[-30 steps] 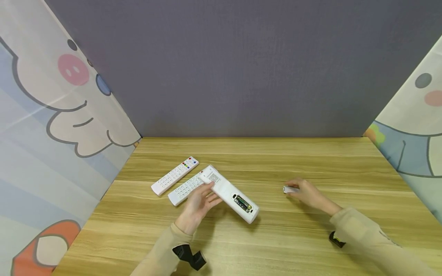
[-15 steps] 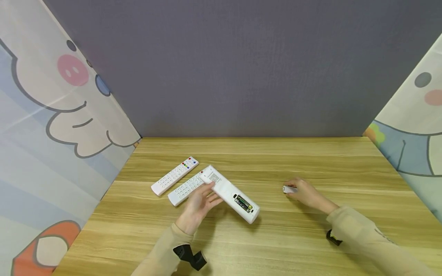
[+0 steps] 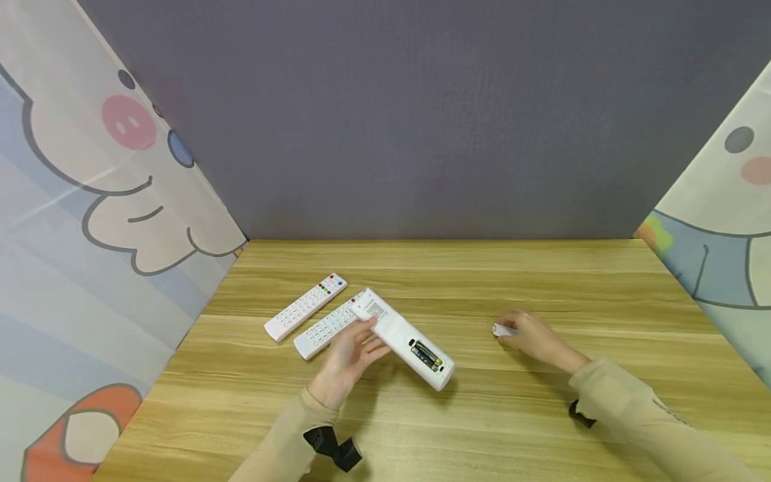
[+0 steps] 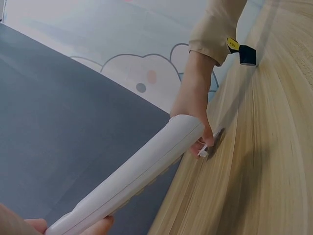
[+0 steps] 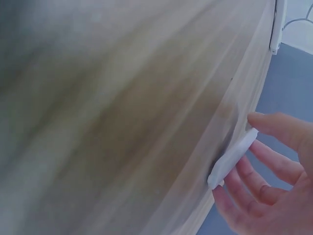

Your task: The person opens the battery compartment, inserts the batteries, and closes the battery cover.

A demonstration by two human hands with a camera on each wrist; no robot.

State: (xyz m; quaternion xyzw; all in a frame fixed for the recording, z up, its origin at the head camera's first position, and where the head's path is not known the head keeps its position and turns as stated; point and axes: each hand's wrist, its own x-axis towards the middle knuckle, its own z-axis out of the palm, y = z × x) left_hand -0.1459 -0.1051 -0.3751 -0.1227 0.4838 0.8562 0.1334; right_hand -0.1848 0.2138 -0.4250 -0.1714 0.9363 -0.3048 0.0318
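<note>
My left hand [image 3: 346, 361] grips a white remote control [image 3: 397, 335] by one end, its back turned up. Two batteries [image 3: 426, 355] show in the remote's uncovered compartment, near the far end from my fingers. To the right, just over the table, my right hand [image 3: 536, 340] pinches a small white battery cover [image 3: 503, 330] between thumb and fingers. In the right wrist view the cover [image 5: 232, 159] appears as a thin curved piece at the fingertips. From the left wrist view the held remote [image 4: 132, 171] is seen edge-on, hiding part of the right hand.
Two more white remotes lie buttons up at the left: one remote [image 3: 306, 307] farther out, another remote [image 3: 325, 329] partly under the held one. A grey wall [image 3: 440, 134] rises behind the wooden table [image 3: 482, 268]. Cartoon-printed cloths [image 3: 132, 201] flank it.
My right hand and the cover have shifted very slightly left. The left hand and its remote have stayed almost still.
</note>
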